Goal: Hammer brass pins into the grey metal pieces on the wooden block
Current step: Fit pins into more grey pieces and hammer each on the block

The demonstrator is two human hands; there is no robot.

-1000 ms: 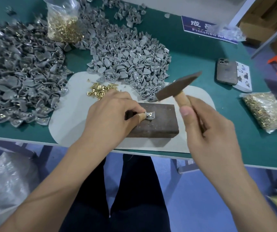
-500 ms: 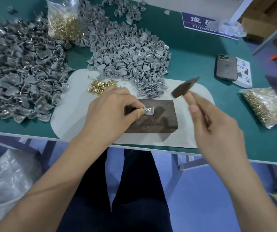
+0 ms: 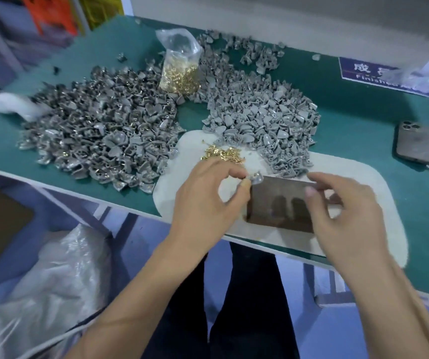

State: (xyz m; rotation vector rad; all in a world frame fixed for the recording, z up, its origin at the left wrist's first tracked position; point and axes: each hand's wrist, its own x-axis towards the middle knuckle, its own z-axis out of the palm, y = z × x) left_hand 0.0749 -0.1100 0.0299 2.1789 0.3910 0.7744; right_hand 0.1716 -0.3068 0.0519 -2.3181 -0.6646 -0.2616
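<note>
A dark wooden block (image 3: 280,203) lies on a white pad (image 3: 350,172) at the table's front edge. My left hand (image 3: 208,200) pinches a small grey metal piece (image 3: 256,178) between thumb and forefinger, just off the block's far left corner. My right hand (image 3: 345,218) hovers over the block's right side with fingers curled. A dark bit of the hammer (image 3: 333,200) peeks out past them; the rest of the hammer is hidden under the hand. Loose brass pins (image 3: 223,154) lie on the pad beyond my left hand.
Two big heaps of grey pieces cover the green table, one at the left (image 3: 99,136) and one behind the pad (image 3: 260,117). A bag of brass pins (image 3: 179,73) stands between them. A phone (image 3: 415,147) lies at the right. A plastic sack (image 3: 39,294) sits below the table.
The hammer came down from its raised position and is now mostly hidden under my right hand. My left hand took the grey piece from the block's middle to its far left corner. The view swung left.
</note>
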